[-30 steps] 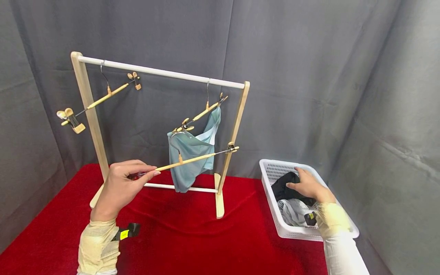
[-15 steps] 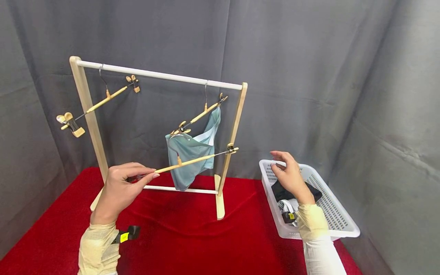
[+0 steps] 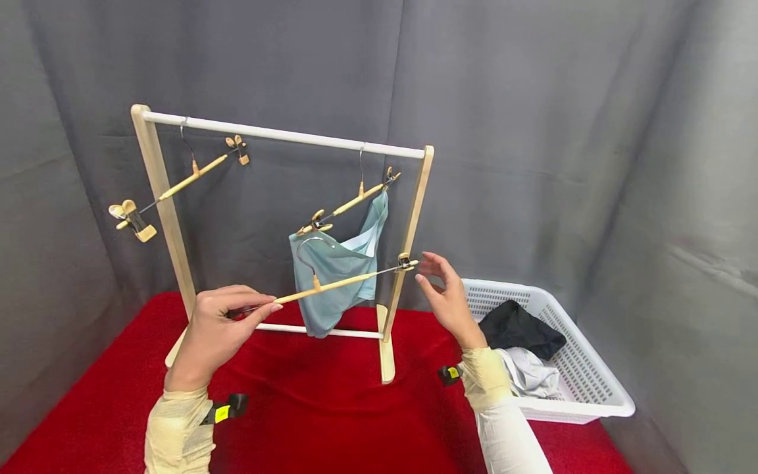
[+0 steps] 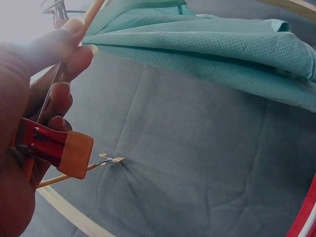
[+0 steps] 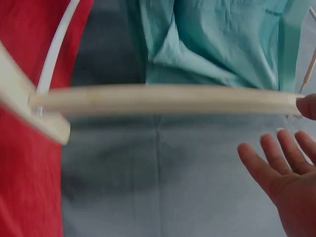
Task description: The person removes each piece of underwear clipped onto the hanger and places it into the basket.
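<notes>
Grey curtain (image 3: 503,131) behind rack (image 3: 284,135). Before rack, left hand (image 3: 213,332) pinches hanger (image 3: 343,283); right hand (image 3: 448,303), moved from basket (image 3: 583,365), fingers parted, empty, beside hanger's clip (image 3: 405,263): both at hanger.

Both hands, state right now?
Left hand: closed, holding a clip hanger.
Right hand: open, holding nothing, near the hanger's free-end clip.

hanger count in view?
3: bare hanger on the left of the white rail, second hanger clipped to the teal garment right of it, held hanger in the left hand.
</notes>
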### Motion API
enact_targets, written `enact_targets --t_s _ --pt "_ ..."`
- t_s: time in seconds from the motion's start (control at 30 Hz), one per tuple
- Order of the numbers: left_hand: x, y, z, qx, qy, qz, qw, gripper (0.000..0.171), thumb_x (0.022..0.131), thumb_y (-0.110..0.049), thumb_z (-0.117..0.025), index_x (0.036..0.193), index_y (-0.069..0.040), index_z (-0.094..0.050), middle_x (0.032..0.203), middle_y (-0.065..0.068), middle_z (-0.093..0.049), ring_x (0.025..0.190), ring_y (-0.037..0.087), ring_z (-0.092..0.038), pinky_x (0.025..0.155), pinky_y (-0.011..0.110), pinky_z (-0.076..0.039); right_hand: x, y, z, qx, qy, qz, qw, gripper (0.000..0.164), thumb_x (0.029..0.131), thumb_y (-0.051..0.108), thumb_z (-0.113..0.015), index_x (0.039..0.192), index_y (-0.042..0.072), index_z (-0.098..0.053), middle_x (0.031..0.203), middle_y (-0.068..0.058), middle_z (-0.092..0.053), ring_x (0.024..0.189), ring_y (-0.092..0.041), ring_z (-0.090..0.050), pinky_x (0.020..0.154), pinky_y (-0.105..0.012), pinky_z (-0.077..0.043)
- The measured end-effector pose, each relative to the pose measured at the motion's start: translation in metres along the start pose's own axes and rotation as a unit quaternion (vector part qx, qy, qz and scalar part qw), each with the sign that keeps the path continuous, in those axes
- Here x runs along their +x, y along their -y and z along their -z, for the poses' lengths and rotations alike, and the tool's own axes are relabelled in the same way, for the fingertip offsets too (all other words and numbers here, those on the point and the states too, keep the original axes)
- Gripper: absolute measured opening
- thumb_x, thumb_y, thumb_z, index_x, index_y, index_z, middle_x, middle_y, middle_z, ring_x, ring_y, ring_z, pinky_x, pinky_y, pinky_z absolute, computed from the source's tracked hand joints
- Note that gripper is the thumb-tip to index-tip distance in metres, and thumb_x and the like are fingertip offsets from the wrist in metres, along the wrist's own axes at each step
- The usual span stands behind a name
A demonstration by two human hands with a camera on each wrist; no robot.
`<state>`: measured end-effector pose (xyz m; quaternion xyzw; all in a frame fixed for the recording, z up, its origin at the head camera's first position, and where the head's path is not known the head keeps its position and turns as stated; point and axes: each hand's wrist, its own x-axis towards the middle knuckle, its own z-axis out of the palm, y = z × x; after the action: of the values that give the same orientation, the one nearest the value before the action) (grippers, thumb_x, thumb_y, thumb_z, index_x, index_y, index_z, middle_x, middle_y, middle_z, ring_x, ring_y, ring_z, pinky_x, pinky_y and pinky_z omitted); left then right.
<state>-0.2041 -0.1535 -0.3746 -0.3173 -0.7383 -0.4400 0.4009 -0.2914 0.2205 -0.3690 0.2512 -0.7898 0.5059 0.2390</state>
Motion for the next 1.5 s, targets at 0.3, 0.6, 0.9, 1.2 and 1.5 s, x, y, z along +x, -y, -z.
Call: enact_targets --t_s 0.3,0.6,0.9,1.2,1.5 --pt "0.001 0.000 -0.001 0.005 0.002 0.000 1.0000 0.027 0.071 0.007 -0.088 0.089 -0.012 -0.083 0.080 -0.005 -0.075 0.066 0.002 -0.060 0.058 0.013 -0.045 0.005 -0.010 -0.038 0.081 -0.043 -0.006 0.996 0.053 0.098 -0.005 -0.060 0.148 -0.008 -0.041 0.143 -0.028 -0.049 0.126 -0.029 -0.054 0.101 -0.054 -0.050" --pt "-0.002 0.001 -0.002 -0.004 0.000 0.007 1.0000 0.025 0.072 0.007 -0.088 0.089 -0.010 -0.083 0.080 -0.002 -0.076 0.067 0.003 -0.063 0.060 0.013 -0.049 0.011 -0.019 -0.055 0.106 -0.091 -0.007 0.990 0.042 0.100 -0.008 -0.053 0.142 -0.014 -0.046 0.135 -0.032 -0.055 0.123 -0.020 -0.057 0.097 -0.017 -0.046" --pt "-0.002 0.001 0.000 0.003 0.004 0.002 1.0000 0.025 0.072 0.007 -0.088 0.089 -0.010 -0.083 0.080 -0.003 -0.075 0.066 0.003 -0.062 0.059 0.013 -0.048 0.017 -0.030 -0.059 0.104 -0.094 0.003 0.990 0.035 0.100 -0.008 -0.053 0.134 -0.017 -0.051 0.128 -0.036 -0.058 0.109 0.006 -0.054 0.094 -0.017 -0.046" --pt "-0.002 -0.002 0.003 0.013 0.003 0.001 0.9999 0.025 0.071 0.006 -0.088 0.090 -0.010 -0.083 0.078 -0.004 -0.075 0.065 0.003 -0.060 0.059 0.013 -0.048 0.018 -0.038 -0.066 0.133 -0.094 -0.003 0.987 0.036 0.101 -0.006 -0.054 0.135 -0.018 -0.049 0.122 -0.037 -0.060 0.115 -0.024 -0.063 0.094 -0.015 -0.048" --pt "0.000 -0.006 0.006 0.013 -0.003 0.004 0.9999 0.027 0.071 0.010 -0.087 0.089 -0.009 -0.083 0.078 -0.001 -0.075 0.067 0.002 -0.062 0.061 0.012 -0.050 0.018 -0.046 -0.071 0.162 -0.107 -0.001 0.981 0.038 0.101 -0.007 -0.052 0.137 -0.018 -0.048 0.130 -0.036 -0.055 0.114 0.004 -0.056 0.098 -0.016 -0.046"
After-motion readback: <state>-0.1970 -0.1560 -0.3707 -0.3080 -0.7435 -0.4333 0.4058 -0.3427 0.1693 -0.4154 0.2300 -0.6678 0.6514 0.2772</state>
